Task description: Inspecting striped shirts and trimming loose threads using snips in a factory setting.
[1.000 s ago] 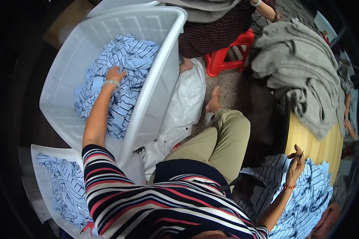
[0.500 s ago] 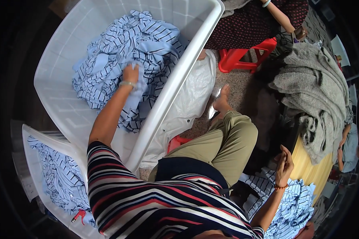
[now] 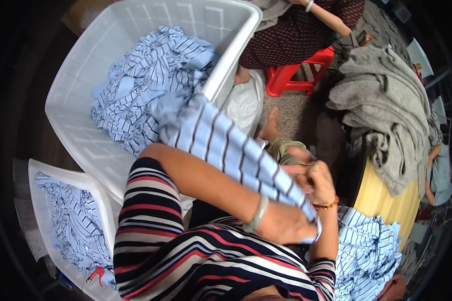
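A light blue cloth with dark stripes (image 3: 226, 142) is stretched from the pile in the large tub to my lap. My left hand (image 3: 288, 223), arm across my body, is closed on its near end. My right hand (image 3: 317, 181) is up beside the cloth, its fingers smeared by motion, so its grip on the cloth cannot be made out. More of the same striped cloth is heaped (image 3: 150, 80) inside the large white tub (image 3: 68, 95) at the left.
A smaller white bin (image 3: 103, 200) at lower left holds striped cloth and a red-handled tool (image 3: 96, 275). At right, grey knitted fabric (image 3: 381, 95) lies on a wooden table (image 3: 381, 193), striped cloth (image 3: 369, 251) below it. A person sits near a red stool (image 3: 296, 75).
My left hand has come out of the tub to my lap, pulling a striped cloth with it. My right hand has moved inward and up to meet it.
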The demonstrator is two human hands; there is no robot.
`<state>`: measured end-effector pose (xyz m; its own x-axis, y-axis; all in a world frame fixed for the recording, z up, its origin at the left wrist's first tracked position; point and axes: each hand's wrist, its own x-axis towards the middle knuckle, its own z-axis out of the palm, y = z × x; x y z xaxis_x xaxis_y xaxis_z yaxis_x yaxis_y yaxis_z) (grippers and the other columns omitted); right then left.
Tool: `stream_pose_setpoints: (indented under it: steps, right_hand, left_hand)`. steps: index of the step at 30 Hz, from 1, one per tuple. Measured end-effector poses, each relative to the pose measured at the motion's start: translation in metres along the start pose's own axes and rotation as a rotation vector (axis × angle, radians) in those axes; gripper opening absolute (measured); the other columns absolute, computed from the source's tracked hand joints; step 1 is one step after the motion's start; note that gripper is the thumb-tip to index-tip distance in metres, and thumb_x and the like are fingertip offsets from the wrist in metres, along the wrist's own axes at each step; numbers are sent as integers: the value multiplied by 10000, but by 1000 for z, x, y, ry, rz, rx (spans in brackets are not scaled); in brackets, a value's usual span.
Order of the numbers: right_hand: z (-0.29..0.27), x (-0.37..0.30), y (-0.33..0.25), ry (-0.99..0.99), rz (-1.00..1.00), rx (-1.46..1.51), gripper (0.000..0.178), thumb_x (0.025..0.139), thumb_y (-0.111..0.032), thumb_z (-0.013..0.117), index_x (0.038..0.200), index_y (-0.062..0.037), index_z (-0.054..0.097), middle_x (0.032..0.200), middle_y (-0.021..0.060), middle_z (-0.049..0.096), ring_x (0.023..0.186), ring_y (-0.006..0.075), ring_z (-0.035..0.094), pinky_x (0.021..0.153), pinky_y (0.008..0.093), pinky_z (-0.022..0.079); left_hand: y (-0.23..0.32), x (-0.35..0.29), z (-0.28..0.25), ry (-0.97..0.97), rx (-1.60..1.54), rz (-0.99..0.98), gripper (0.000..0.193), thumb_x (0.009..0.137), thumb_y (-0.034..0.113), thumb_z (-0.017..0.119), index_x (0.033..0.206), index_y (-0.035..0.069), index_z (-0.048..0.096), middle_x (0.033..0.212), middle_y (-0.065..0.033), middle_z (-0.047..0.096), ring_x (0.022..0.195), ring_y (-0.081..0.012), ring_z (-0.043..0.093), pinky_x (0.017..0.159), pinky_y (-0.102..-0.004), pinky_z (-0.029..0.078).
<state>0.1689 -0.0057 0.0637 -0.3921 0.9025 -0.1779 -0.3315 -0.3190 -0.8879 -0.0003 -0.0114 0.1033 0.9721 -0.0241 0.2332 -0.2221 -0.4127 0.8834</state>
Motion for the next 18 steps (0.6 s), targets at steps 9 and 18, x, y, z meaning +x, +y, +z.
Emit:
stream_pose_setpoints:
  steps: [9, 18]
  right_hand:
    - [19, -40, 41, 206, 109, -416, 236, 848, -127, 771, 686, -58, 613, 646, -99, 512, 604, -9, 377, 498, 213, 271]
    - [-54, -180, 20, 995, -220, -180, 84, 870, -116, 705, 837, -82, 636, 809, -62, 617, 721, 32, 523, 693, 221, 395]
  left_hand:
    - [-15, 49, 89, -129, 70, 184, 223, 860, 200, 604, 858, -23, 604, 805, -205, 642, 824, -361, 653, 702, -444, 515]
    - [-36, -65, -53, 528, 1084, -421, 527, 724, 282, 754, 1168, 44, 598, 1132, -165, 557, 1067, -356, 529, 931, -457, 393]
